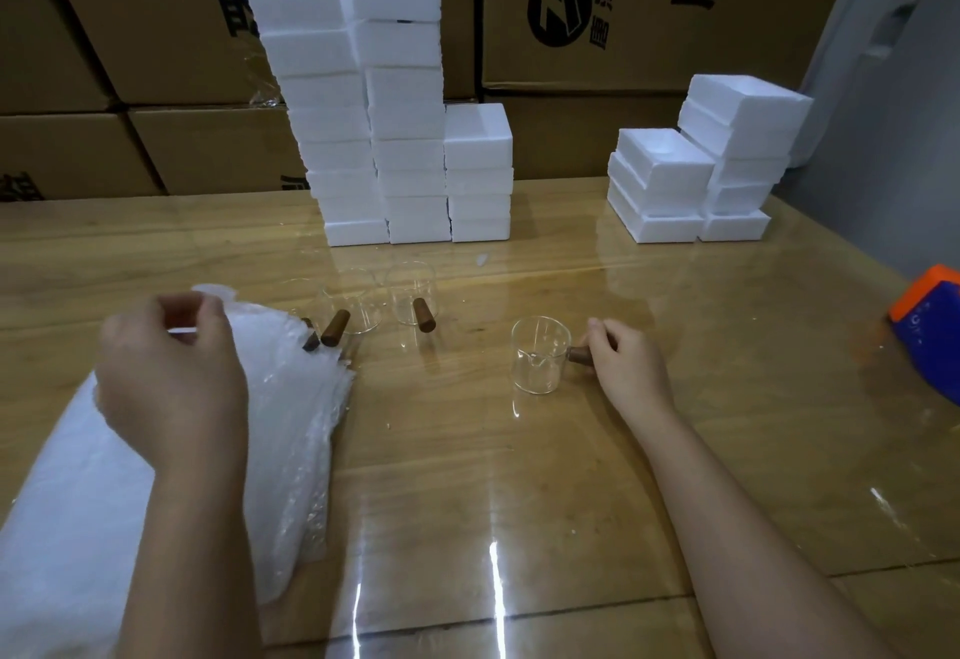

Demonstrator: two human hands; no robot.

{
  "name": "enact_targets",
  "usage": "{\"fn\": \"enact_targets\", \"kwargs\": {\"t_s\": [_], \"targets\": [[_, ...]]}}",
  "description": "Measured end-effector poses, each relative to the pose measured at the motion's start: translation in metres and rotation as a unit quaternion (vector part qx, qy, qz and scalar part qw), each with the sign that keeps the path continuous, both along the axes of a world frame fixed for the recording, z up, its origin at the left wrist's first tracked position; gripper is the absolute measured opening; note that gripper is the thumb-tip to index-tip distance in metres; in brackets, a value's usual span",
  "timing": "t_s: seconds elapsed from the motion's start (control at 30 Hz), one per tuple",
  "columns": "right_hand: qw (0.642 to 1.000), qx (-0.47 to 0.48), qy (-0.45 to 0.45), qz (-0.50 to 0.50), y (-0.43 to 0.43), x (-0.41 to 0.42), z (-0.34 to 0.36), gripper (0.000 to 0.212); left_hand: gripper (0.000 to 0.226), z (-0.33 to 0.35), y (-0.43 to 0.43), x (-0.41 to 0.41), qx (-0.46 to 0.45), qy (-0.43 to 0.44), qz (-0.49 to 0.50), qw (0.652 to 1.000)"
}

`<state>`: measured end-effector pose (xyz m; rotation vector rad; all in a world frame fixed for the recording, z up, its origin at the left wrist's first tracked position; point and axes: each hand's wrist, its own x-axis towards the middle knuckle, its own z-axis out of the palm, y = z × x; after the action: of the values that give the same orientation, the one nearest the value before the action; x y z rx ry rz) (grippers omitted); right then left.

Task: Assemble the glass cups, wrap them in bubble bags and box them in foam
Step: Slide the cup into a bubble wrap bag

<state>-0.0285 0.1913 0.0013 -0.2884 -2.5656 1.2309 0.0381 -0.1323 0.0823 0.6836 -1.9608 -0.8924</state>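
Observation:
A clear glass cup (537, 354) with a pour spout stands upright on the table, right of centre. My right hand (626, 364) grips its brown wooden handle (579, 354) from the right. My left hand (171, 367) hovers over a stack of bubble bags (291, 398) at the left and pinches the top edge of one bag. Behind them stand more glass cups (410, 294) with wooden handles, one handle (335, 328) pointing at the bags.
Tall stacks of white foam boxes (384, 107) rise at the back centre, with lower foam stacks (701, 175) at the back right. Cardboard cartons (623, 8) form a wall behind. An orange and blue object (930, 315) lies at the right edge.

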Motion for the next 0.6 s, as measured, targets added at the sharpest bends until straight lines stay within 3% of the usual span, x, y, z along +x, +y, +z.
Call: {"fn": "enact_targets", "kwargs": {"t_s": [0.07,0.17,0.27,0.4,0.47,0.6], "targets": [[0.999,0.037,0.033,-0.013,-0.001,0.005,0.005,0.027,0.013,0.003,-0.003,0.002,0.047,-0.019,-0.042,0.998],[0.965,0.124,0.228,-0.031,-0.018,0.021,0.025,0.015,0.01,-0.002,-0.004,0.006,0.158,-0.052,-0.119,0.979],[0.921,0.13,0.332,0.154,-0.068,0.051,0.045,0.022,0.008,-0.007,-0.007,0.009,0.255,-0.056,-0.182,0.948],[0.849,0.182,0.251,0.429,-0.143,0.083,0.049,0.032,0.005,-0.007,-0.02,0.009,0.296,-0.094,-0.23,0.923],[0.831,0.2,0.224,0.469,-0.173,0.086,0.048,0.042,0.008,-0.005,-0.025,0.009,0.293,-0.096,-0.232,0.923],[0.831,0.223,0.141,0.49,-0.217,0.081,0.043,0.048,0.012,0.0,-0.032,0.01,0.247,-0.08,-0.209,0.943]]}}
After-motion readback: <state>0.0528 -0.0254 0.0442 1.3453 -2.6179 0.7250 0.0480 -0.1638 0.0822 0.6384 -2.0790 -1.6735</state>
